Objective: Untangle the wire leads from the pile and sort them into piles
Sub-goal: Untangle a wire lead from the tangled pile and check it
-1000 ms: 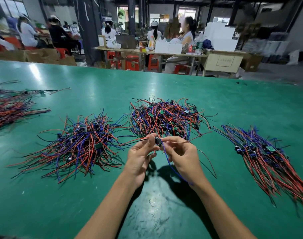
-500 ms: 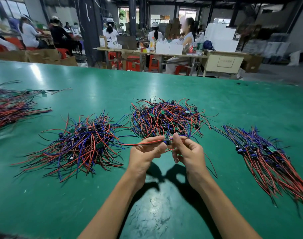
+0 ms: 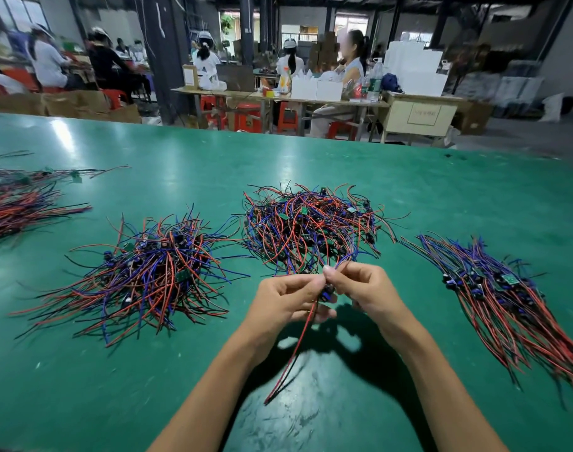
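With your left hand [image 3: 288, 300] and right hand [image 3: 363, 288] pinching one lead [image 3: 293, 350] just at 6 o'clock of the tangle [image 3: 311, 226], a sharp pull risks dragging snagged wires along.

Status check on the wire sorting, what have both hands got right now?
Left hand and right hand both pinch one red-and-black wire lead, its ends hanging toward the green table. Tangled red-and-blue wire pile just beyond. Nothing in the way.
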Demonstrator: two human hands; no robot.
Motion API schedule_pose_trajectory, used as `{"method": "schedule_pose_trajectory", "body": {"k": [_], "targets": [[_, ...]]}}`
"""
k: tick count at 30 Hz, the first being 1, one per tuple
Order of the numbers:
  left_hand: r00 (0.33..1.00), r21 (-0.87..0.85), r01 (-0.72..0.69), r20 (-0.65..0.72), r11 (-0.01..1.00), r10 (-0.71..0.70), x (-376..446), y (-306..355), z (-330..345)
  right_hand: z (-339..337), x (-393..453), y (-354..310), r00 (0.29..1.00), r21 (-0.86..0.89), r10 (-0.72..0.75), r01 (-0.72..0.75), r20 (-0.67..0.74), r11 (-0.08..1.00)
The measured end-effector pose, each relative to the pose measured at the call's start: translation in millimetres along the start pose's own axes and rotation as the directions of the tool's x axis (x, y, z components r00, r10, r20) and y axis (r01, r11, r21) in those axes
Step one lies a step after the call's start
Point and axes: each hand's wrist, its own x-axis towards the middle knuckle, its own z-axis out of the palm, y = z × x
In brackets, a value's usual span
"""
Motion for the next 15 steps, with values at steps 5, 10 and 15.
{"method": "schedule_pose_trajectory", "body": {"k": [5, 10, 15], "targets": [[0.998, -0.045, 0.046, -0.047, 0.998, -0.048, 2, 0, -2, -3, 0, 6, 0.997, -0.142, -0.024, 0.014, -0.068, 0.990], [0.992, -0.043, 0.115, -0.043, 0.992, -0.117, 2, -1, 0, -4, 1, 10, 0.991, -0.206, -0.066, 0.040, -0.121, 0.978], [0.988, -0.019, 0.098, -0.118, 0.995, -0.100, 6, -4, 4, -4, 4, 16, 0.992, -0.292, -0.079, 0.047, -0.099, 0.955]]}}
